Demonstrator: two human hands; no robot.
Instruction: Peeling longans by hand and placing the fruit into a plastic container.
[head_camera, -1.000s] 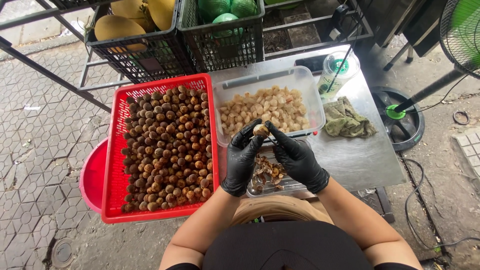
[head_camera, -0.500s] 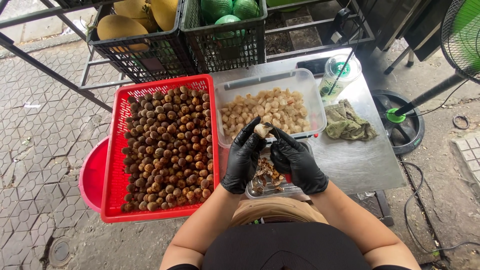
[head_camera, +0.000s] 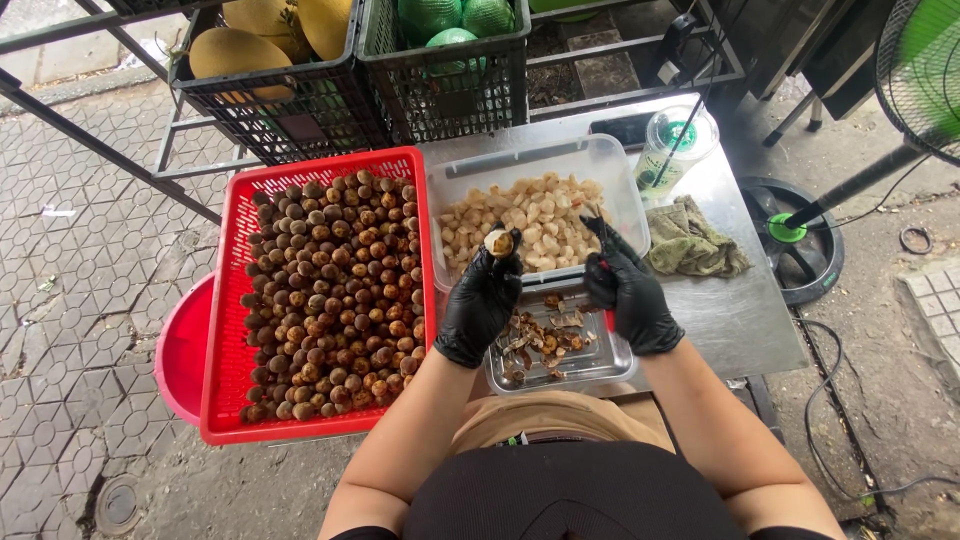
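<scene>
Left hand (head_camera: 482, 300): black-gloved, fingertips pinching a small pale peeled fruit (head_camera: 498, 242) over the clear plastic tub's (head_camera: 610, 165) near edge.
Right hand (head_camera: 625, 290): black-gloved, clenched on a red-handled knife (head_camera: 607, 300), beside that tub.

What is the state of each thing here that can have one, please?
left hand: gloved, grip shut on a peeled fruit
right hand: gloved, grip shut on a small knife
red basket: full of brown unpeeled fruits
clear tub: lid off, partly filled with pale peeled fruits
metal tray: holds peel scraps
plastic cup: lidded, straw in
</scene>
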